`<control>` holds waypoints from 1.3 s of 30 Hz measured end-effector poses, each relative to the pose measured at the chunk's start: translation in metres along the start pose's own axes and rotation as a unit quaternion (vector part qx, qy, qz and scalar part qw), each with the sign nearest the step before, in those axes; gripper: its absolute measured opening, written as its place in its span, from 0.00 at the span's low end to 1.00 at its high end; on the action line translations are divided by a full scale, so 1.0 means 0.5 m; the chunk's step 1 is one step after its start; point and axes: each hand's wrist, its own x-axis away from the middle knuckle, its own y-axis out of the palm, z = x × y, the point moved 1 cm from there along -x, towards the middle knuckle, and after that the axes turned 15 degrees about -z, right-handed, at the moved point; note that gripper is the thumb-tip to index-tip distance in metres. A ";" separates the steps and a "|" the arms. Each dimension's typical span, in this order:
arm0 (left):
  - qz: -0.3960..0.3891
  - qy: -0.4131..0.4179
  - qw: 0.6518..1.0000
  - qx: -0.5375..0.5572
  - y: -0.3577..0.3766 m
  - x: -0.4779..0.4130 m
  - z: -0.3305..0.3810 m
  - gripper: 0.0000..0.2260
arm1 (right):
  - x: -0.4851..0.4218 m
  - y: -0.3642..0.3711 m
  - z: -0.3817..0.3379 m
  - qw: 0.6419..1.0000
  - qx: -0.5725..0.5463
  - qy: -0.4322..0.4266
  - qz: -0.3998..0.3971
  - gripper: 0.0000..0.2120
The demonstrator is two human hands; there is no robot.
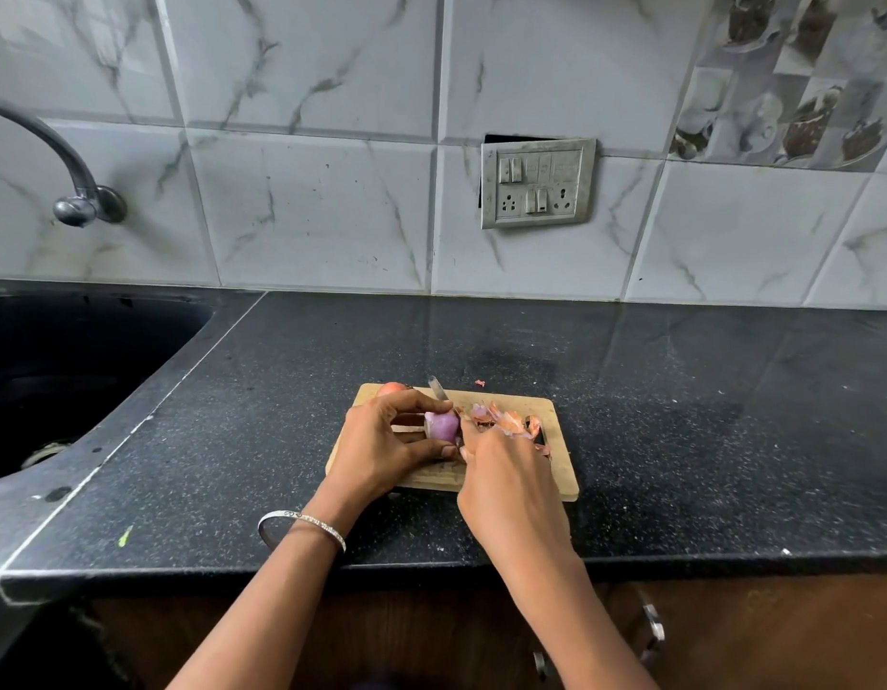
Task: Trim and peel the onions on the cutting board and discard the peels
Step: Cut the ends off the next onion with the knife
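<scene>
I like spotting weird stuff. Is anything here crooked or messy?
Yes. The switch plate on the wall hangs tilted, with a dark gap above it. A scrap of onion peel lies off the cutting board on the counter.

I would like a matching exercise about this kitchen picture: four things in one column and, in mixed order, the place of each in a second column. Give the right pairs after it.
Things:
1. peeled onion
2. onion peels
3. unpeeled onion
4. tap

Places:
A. on the wall at the far left, over the sink
B. at the far left corner of the cutting board, behind the left hand
C. held between the fingers of the left hand
D. heaped on the board, just beyond the right hand

Pairs: 1-C, 2-D, 3-B, 4-A
</scene>
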 end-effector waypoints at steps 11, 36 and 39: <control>-0.011 0.005 1.000 0.018 -0.003 0.000 -0.002 0.19 | 0.013 -0.001 -0.007 0.999 0.017 0.020 -0.021 0.19; -0.012 0.007 1.000 0.009 0.001 0.004 0.004 0.18 | 0.074 0.005 0.027 0.999 0.006 0.010 -0.041 0.19; -0.008 0.010 1.000 -0.007 0.003 0.005 0.007 0.18 | 0.095 -0.007 0.038 0.999 0.013 0.009 -0.043 0.17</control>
